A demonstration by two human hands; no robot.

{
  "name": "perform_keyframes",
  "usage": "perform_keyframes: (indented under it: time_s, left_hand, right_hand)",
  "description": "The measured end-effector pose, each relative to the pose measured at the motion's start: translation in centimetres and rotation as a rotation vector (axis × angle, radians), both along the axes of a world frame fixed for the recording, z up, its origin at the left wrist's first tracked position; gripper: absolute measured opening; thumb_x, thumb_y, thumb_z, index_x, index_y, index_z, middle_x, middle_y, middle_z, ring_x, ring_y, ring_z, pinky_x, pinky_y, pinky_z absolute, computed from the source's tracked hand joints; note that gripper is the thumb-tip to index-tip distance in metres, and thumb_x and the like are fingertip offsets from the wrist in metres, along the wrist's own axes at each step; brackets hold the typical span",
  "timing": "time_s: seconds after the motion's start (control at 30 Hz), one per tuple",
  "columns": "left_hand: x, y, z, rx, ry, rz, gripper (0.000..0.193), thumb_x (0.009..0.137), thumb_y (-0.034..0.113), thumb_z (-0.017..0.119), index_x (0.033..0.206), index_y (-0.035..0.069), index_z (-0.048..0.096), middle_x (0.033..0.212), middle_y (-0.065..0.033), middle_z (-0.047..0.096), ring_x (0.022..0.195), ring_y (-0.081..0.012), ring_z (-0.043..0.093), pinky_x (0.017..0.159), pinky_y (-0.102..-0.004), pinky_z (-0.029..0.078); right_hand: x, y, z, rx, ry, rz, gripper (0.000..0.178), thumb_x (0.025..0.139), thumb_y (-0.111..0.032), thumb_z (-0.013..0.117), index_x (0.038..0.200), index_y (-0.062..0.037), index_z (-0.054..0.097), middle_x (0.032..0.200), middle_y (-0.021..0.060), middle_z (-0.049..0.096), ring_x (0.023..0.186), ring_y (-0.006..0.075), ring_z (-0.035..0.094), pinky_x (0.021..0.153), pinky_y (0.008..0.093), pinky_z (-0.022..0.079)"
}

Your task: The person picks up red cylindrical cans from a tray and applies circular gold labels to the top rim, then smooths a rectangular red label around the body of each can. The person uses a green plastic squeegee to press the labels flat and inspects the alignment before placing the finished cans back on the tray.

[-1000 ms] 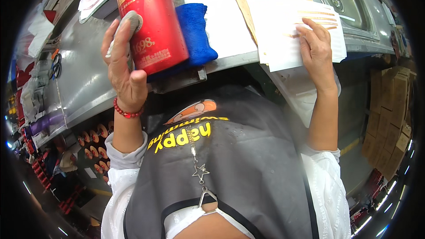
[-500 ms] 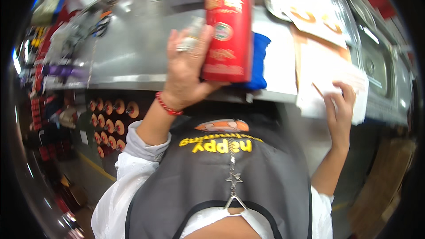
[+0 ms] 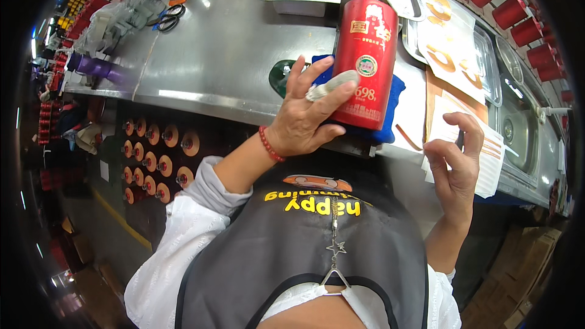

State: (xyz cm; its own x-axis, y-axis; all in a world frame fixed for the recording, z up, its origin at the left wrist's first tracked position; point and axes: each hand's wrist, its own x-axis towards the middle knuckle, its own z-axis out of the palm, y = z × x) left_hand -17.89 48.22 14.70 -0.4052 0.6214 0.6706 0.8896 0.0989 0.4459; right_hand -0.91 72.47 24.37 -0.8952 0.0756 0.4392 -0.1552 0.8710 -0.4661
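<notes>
Loosely, my left hand point(image 3: 300, 117) rests spread-fingered against the red bottle point(image 3: 367, 52) at the frame's upper middle, probably to steady it on the padding blue cloth point(image 3: 393, 95), while my right hand point(image 3: 456, 167), thumb and forefinger apart, hangs beside a brown strip point(image 3: 407, 136), contact unclear.

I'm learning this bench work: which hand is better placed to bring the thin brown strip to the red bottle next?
Probably the right hand: the thin brown strip ends close to it. The left hand is at the red bottle, farther from the strip.
</notes>
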Motion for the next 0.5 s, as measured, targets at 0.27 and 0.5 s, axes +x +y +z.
perform_keyframes:
  time_s: [0.27, 0.5]
  left_hand:
    - [-6.5, 2.6, 3.6, -0.087, 0.084, -0.124, 0.066, 0.101, 0.066, 0.031, 0.144, 0.022, 0.057, 0.13, -0.0073, 0.067, 0.145, -0.0308, 0.035, 0.123, -0.054, 0.007]
    - [-12.8, 7.2, 4.9, -0.047, 0.084, -0.205, 0.06, 0.103, 0.063, 0.03, 0.14, 0.026, 0.059, 0.118, -0.0071, 0.07, 0.138, -0.0289, 0.042, 0.123, -0.0565, 0.007]
  right_hand:
    - [-2.1, -0.5, 0.7, 0.052, 0.06, 0.07, 0.021, 0.065, 0.007, 0.071, 0.081, -0.0066, 0.067, 0.12, 0.0154, 0.053, 0.118, 0.0386, 0.048, 0.101, 0.0468, 0.039]
    - [-2.9, -0.4, 0.8, 0.015, 0.026, -0.011, 0.02, 0.066, 0.005, 0.075, 0.081, -0.0066, 0.068, 0.12, 0.0138, 0.053, 0.119, 0.0383, 0.047, 0.1, 0.0473, 0.039]
